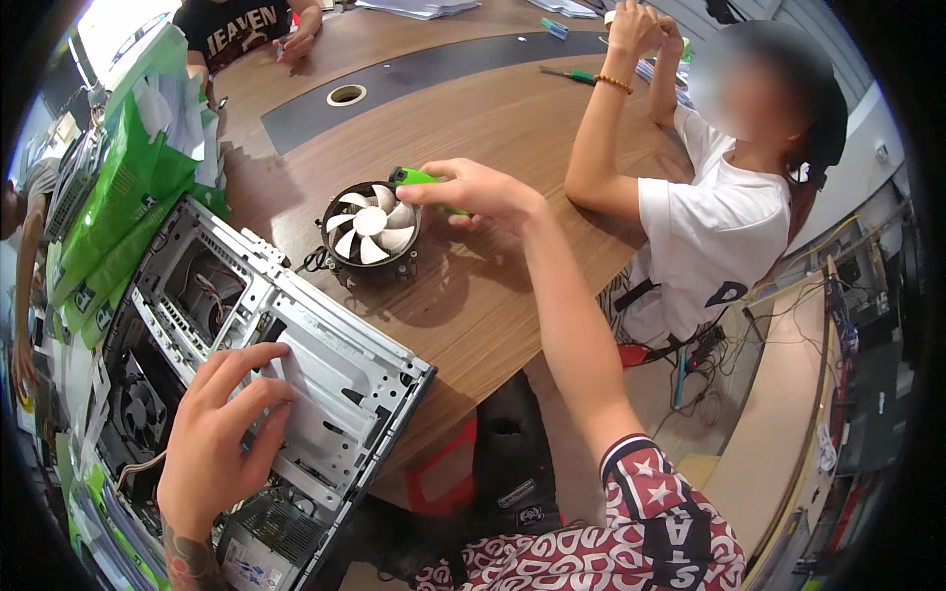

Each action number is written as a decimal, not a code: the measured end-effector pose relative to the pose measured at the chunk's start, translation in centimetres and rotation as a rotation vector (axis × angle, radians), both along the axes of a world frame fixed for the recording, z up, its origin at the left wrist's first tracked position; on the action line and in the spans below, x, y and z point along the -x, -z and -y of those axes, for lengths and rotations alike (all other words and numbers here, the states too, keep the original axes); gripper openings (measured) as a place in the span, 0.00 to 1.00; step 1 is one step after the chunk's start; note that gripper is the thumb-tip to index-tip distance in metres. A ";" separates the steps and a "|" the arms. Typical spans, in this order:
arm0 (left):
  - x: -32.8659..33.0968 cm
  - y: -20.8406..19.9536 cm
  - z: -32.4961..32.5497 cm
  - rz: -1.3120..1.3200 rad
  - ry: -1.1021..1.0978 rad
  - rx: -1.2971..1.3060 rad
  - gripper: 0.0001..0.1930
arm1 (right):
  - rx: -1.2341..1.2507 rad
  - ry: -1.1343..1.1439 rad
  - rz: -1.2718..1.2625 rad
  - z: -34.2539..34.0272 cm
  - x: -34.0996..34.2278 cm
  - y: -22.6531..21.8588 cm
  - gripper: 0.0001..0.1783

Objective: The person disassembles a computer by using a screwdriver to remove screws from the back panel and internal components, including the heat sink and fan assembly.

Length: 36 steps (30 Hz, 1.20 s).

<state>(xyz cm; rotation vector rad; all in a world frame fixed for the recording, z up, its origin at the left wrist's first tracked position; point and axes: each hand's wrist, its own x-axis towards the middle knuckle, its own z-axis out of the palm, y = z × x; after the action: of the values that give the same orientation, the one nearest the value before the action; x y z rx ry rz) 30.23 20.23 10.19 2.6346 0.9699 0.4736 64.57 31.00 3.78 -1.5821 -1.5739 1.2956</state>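
Note:
A computer case (330, 335) lies with its metal frame and inner parts exposed on the left side of the table. My left hand (225, 428) rests over its silver metal panel, fingers apart and holding nothing. Beyond the case, a round cooling fan (370, 221) with white blades and a black frame sits on the wooden table. Just to the fan's right, my right hand (478, 194) is closed round a green handle with a black end (416, 178). The rest of that tool is hidden by my fingers. Inside the case, a dark fan (143, 409) and some wires show.
Green bags and stacked papers (123, 227) crowd the left edge. A tape roll (346, 96) and a green-handled tool (570, 74) lie farther off on the table (463, 118). One person in white (724, 217) sits at the right; another in black (236, 30) is across the table.

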 end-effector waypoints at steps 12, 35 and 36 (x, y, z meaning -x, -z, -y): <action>0.5 -0.4 -0.5 0.032 0.016 0.044 0.08 | -0.340 0.086 -0.434 1.0 1.0 -0.7 0.29; 1.1 -0.3 -0.4 0.032 0.057 0.047 0.07 | -0.696 -0.157 -0.165 1.9 2.8 -0.8 0.31; 1.0 -0.4 -0.4 0.031 0.049 0.052 0.07 | -0.594 -0.213 -0.133 1.9 2.1 -1.0 0.35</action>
<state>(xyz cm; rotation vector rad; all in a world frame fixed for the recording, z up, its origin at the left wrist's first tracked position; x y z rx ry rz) 29.24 20.65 10.59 2.5906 0.8939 0.4704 62.42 29.14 4.81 -0.9645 -1.8533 0.8867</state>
